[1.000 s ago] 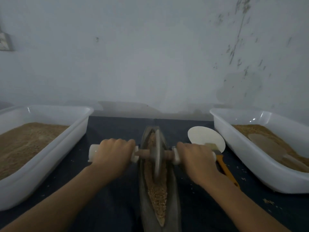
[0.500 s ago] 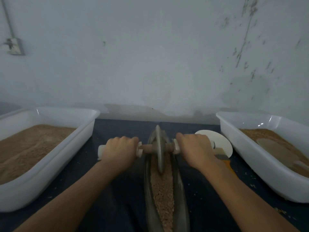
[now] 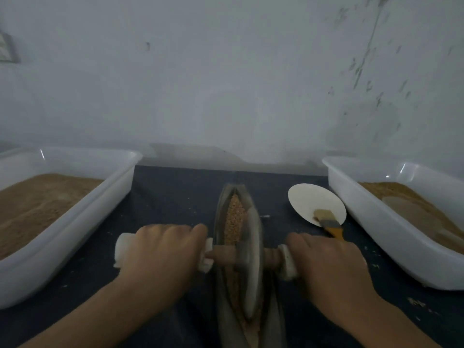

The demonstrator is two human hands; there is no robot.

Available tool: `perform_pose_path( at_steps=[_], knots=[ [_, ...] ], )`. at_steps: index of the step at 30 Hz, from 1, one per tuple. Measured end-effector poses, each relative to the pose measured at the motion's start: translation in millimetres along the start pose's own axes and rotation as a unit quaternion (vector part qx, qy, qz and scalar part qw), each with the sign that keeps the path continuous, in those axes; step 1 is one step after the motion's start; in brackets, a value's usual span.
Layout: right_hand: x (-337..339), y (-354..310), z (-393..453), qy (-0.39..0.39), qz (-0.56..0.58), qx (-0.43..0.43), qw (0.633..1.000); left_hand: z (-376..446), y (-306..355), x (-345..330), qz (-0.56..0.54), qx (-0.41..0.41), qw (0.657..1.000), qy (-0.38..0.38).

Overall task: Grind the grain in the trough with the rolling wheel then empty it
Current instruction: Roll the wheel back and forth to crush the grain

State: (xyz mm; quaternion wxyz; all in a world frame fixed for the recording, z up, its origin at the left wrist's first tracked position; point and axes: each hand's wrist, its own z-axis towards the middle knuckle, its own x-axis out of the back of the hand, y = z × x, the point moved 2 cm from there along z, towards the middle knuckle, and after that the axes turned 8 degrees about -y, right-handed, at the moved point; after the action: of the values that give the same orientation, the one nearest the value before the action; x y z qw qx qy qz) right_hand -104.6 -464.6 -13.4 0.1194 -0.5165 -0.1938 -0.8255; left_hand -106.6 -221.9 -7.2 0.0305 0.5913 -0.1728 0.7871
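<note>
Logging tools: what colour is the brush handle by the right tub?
Orange-yellow; the brush lies across a white disc, seen in the head view.

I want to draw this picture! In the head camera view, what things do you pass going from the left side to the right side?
Left white tub of brown grain → left hand → rolling wheel in the trough → right hand → right white tub.

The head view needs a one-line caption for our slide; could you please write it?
Both hands, left and right, grip the rolling wheel over grain in the trough.
</note>
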Motion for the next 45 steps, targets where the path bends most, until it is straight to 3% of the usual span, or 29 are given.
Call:
perform_pose_path(
  at_steps=[4,9,15,17,19,21,24,26,28,34,38,41,45],
  knots=[
    [-35,15,51,-0.068,-0.037,-0.054,0.996,50,-13,-15,0.020,0.063,0.998,-0.014],
    [-45,24,98,-0.055,-0.034,-0.082,0.995,98,-26,-27,0.026,0.073,0.997,0.005],
    [-12,-1,52,-0.101,-0.060,-0.042,0.992,50,-15,-30,-0.037,0.070,0.997,-0.012],
    [6,-10,29,-0.028,-0.059,-0.001,0.998,16,-9,-28,-0.075,0.058,0.994,-0.051],
    [17,-15,10,0.065,-0.058,0.045,0.995,-10,-4,-18,-0.069,0.038,0.997,-0.027],
    [21,-16,3,0.111,-0.055,0.066,0.990,-20,-5,-10,-0.056,0.038,0.997,-0.024],
    [6,-8,19,0.053,-0.047,0.052,0.996,-5,-7,-14,-0.069,0.055,0.992,-0.085],
    [-11,2,43,-0.047,-0.053,0.015,0.997,22,-12,-21,-0.062,0.058,0.994,-0.070],
    [-27,13,73,-0.089,-0.070,-0.028,0.993,53,-19,-29,-0.042,0.071,0.996,-0.027],
    [-40,21,103,-0.053,-0.074,-0.060,0.994,94,-27,-35,-0.008,0.093,0.996,0.002],
    [-26,10,60,-0.057,-0.042,-0.020,0.997,55,-13,-23,-0.012,0.076,0.997,-0.022],
    [-5,-1,16,-0.019,-0.006,0.023,1.000,13,-2,-8,-0.038,0.039,0.997,-0.046],
    [3,-1,1,-0.010,-0.018,0.015,1.000,-8,4,0,-0.015,0.017,0.999,-0.034]
  ],
)
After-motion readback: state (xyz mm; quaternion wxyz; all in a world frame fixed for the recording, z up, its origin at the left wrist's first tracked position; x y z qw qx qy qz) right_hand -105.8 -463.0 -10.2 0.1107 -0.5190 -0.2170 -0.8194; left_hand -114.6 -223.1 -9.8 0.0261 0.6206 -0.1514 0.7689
